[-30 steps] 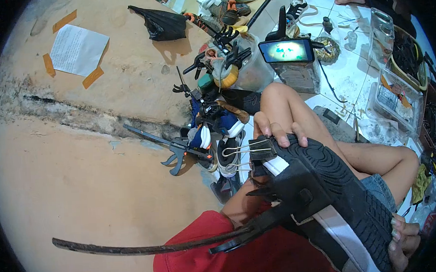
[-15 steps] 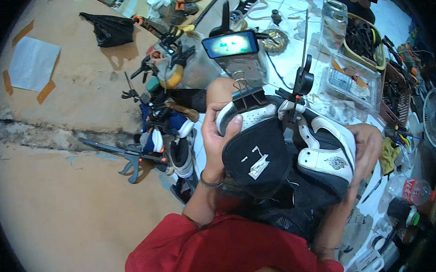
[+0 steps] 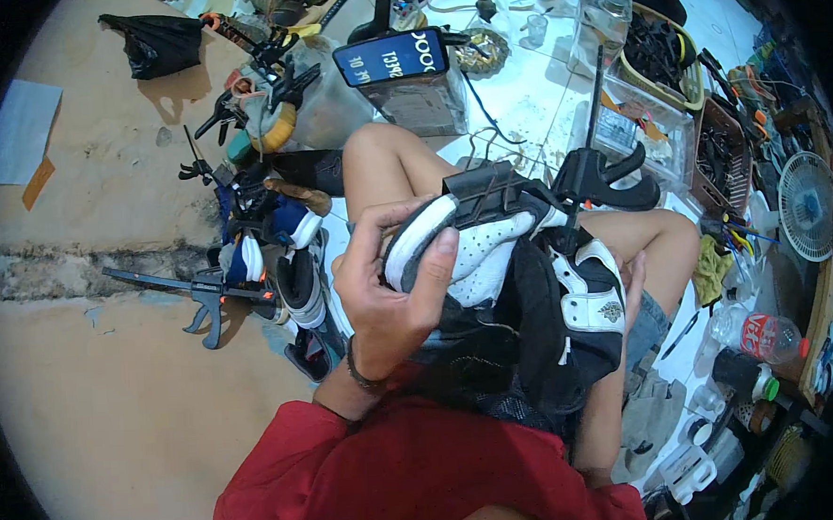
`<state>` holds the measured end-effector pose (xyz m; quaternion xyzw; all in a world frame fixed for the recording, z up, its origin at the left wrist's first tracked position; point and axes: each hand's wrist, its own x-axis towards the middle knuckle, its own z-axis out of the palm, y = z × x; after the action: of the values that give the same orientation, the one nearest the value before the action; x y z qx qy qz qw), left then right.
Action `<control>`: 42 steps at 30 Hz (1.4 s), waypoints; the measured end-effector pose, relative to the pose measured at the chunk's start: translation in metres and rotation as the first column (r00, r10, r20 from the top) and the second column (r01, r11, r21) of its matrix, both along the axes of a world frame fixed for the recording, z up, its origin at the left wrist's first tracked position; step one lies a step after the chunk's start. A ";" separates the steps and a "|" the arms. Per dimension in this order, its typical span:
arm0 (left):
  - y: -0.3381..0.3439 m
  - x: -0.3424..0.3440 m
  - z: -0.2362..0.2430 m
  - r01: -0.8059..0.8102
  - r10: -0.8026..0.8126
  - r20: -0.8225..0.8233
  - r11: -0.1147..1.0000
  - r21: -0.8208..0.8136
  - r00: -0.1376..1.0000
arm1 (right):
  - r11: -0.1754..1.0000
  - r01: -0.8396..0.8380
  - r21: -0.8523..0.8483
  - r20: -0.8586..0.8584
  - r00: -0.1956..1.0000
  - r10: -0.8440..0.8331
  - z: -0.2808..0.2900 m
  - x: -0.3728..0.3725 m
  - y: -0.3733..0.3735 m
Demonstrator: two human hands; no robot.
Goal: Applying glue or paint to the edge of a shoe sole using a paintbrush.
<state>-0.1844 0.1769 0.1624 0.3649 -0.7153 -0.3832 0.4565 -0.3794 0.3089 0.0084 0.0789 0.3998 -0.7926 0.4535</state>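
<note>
In my lap lies a black-and-white sneaker point(image 3: 496, 256), its perforated white toe turned to the left. My left hand point(image 3: 381, 295) grips that toe, thumb along the white sole edge. A black binder clip point(image 3: 488, 186) pinches the toe's upper rim. A black bar clamp point(image 3: 610, 174) is fixed on the shoe near its tongue, the bar pointing up. My right hand point(image 3: 636, 281) holds the heel side from behind; only its fingertips show past the shoe.
Several clamped shoes point(image 3: 269, 235) and a long bar clamp point(image 3: 192, 291) lie on the floor at left. Beyond my knee a phone point(image 3: 392, 56) leans on a block. Tool baskets point(image 3: 665, 54), a clear jar point(image 3: 606, 5), a fan point(image 3: 809, 206) and a bottle point(image 3: 755, 332) crowd the right.
The sneaker has been turned from sole-up to upper-up. My left hand has shifted onto its toe. The view has swung toward the right side of the floor.
</note>
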 end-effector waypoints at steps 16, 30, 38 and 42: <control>0.001 -0.017 -0.055 0.168 -0.150 0.223 0.984 -0.062 0.963 | 0.979 -0.014 0.201 -0.933 -0.307 0.187 0.154 -0.008 -0.071; -0.020 -0.011 -0.062 0.194 -0.160 0.329 0.978 -0.074 0.931 | 0.976 0.109 0.187 -0.721 -0.659 0.211 0.218 -0.035 -0.109; -0.046 0.017 -0.076 0.186 -0.118 0.507 0.979 -0.085 0.854 | 0.927 0.371 0.055 -0.939 -0.297 0.174 0.115 -0.123 -0.042; -0.048 0.024 -0.084 0.214 -0.132 0.474 0.969 -0.122 0.870 | 0.832 0.364 0.420 -0.830 -0.216 0.514 0.064 -0.116 0.005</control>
<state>-0.1607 0.1291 0.0787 0.3396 -0.8633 -0.2619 0.2661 -0.4954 0.3143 0.0728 -0.4705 0.8048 -0.3609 -0.0263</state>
